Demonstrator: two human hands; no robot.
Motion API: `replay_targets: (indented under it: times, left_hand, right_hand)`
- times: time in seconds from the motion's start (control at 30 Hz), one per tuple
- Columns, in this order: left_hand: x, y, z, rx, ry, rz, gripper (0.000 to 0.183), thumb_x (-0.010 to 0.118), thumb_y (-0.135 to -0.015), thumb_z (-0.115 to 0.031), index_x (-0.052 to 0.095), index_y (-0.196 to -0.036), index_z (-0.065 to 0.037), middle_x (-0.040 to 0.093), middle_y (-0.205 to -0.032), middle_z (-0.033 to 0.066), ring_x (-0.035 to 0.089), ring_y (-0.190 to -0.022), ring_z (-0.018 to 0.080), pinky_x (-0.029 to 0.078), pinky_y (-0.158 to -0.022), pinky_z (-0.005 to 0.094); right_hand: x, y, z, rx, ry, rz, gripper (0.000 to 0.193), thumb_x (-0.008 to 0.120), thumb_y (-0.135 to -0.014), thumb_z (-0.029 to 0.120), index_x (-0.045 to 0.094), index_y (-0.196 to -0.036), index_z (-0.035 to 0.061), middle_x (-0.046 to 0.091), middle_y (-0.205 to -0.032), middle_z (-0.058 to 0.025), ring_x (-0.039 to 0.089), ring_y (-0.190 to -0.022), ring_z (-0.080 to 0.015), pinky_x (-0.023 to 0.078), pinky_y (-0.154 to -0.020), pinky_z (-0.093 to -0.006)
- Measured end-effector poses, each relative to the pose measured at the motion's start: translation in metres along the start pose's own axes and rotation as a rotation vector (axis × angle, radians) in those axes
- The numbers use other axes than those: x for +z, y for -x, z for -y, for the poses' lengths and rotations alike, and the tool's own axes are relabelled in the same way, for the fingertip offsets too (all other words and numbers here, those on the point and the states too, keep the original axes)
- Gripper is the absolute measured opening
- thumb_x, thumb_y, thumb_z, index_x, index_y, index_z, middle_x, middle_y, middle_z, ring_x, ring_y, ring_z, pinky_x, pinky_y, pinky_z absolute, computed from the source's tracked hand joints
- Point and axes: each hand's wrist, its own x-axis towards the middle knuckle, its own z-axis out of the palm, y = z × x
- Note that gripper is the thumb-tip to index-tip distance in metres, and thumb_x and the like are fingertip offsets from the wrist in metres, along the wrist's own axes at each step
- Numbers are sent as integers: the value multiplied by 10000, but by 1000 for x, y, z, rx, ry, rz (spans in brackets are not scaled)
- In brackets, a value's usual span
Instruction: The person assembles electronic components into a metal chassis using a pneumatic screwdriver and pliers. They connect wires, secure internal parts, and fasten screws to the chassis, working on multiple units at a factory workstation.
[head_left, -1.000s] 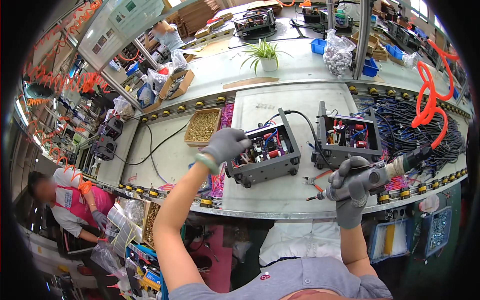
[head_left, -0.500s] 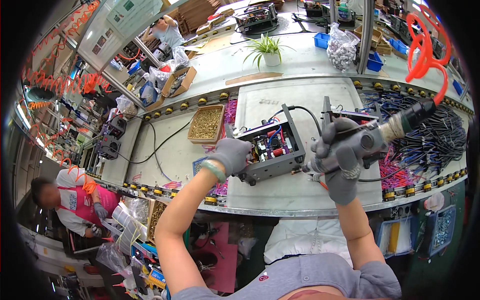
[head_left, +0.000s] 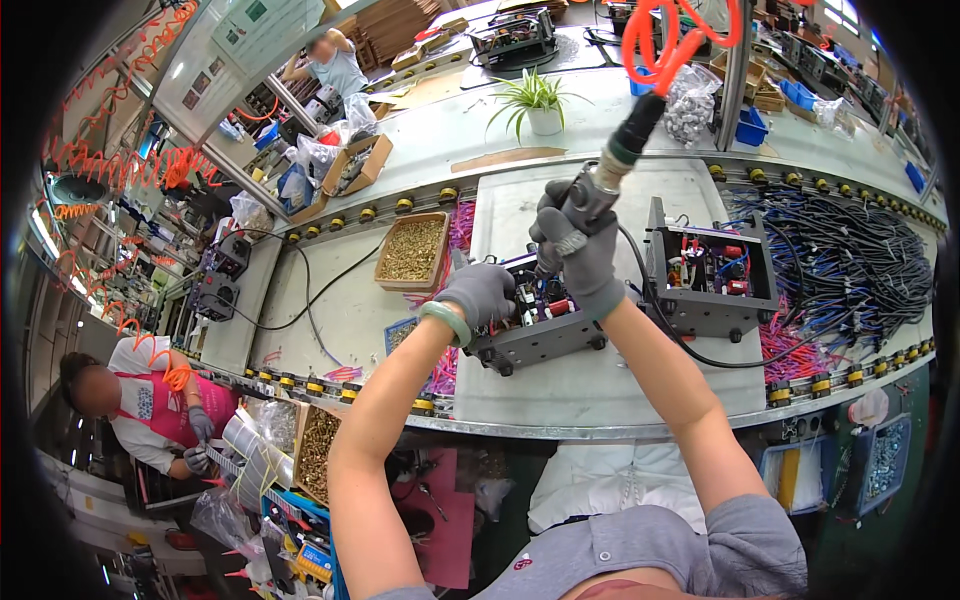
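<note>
We see a grey short-sleeved shirt (head_left: 560, 552) with a small round button (head_left: 604, 556) and a small red emblem (head_left: 522, 564) on its chest; we see a grey glove (head_left: 470, 290) on the left hand (head_left: 482, 296) and another on the right hand (head_left: 588, 255), the latter with a whitish patch (head_left: 570, 245); we note a pale green bangle (head_left: 449, 319) around the left wrist

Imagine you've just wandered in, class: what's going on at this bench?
The gloved right hand grips a power tool, pointed down over an open unit; whether its tip touches anything is hidden. The gloved left hand is at that unit's left end. A second unit, also open, stands to the right, untouched.
</note>
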Motion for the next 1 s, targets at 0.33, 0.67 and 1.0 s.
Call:
replay_targets:
  times: [0.33,0.67,1.0]
  left_hand:
    - [19,0,3,3,-114,-114,243,586,-803,-259,710,-971,-134,697,-917,141,666,-923,333,533,-830,433]
    - [32,-4,4,-11,-153,-150,274,569,-784,-299,730,-979,-194,708,-915,117,681,-899,308,546,-798,423]
    - [35,10,2,45,-130,-372,270,622,-762,-327,740,-947,-170,700,-818,101,685,-796,297,549,-718,407]
  right_hand:
    - [-2,-10,-43,16,116,6,295,694,-831,43,581,-1103,20,600,-857,-34,598,-673,-104,450,-501,-219]
    - [9,4,-53,-156,256,101,289,742,-798,49,573,-1031,14,575,-808,18,535,-721,-41,484,-657,-223]
    - [25,-25,-66,-63,647,271,351,775,-761,215,631,-1043,63,679,-827,-42,631,-737,-96,524,-726,-274]
